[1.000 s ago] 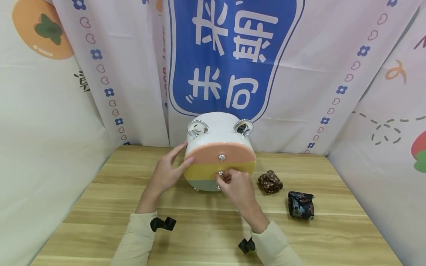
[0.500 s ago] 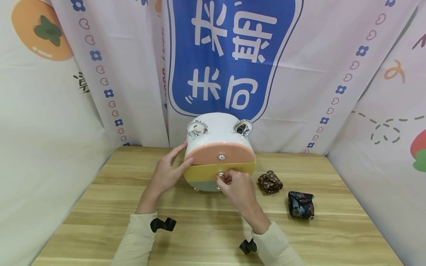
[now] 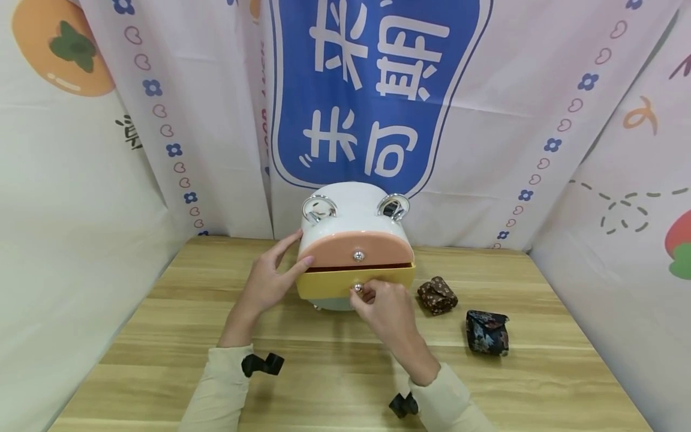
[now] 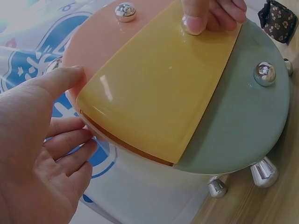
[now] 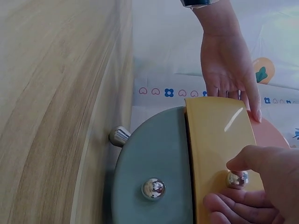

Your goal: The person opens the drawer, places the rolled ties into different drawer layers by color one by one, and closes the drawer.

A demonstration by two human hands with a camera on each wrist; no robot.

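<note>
Where the head view looks down, a pale wood-grain desk (image 3: 335, 384) is walled in on three sides by printed cloth hangings: a blue panel with white characters behind, fruit and flower motifs to the sides. One white, glossy, rounded drawer box (image 3: 353, 207) stands at the middle of the desk's far edge, carrying two chrome rings on top and three drawer fronts stacked peach, yellow and grey-green. The yellow drawer (image 3: 335, 282) stands slightly out from the box. One left hand (image 3: 267, 282) rests against the box's left side, fingers straight and thumb on the peach front. One right hand (image 3: 385, 309) pinches the yellow drawer's small chrome knob (image 3: 357, 288) between thumb and fingers. Two folded cloth pouches lie toward the desk's right edge: a brown spotted pouch (image 3: 437, 295) near the box and a dark floral pouch (image 3: 487, 332) nearer the front edge.

From the left wrist view, the smooth drawer fronts shine; three round chrome knobs show, one per front, and chrome feet (image 4: 264, 171) stand under the box. The left hand's fingers (image 4: 65, 140) lie straight along the white side, holding nothing.

From the right wrist view, the grey-green drawer (image 5: 152, 172) sits flush with its knob untouched, while the right hand's curled fingers (image 5: 233, 205) close on the yellow front's knob.
</note>
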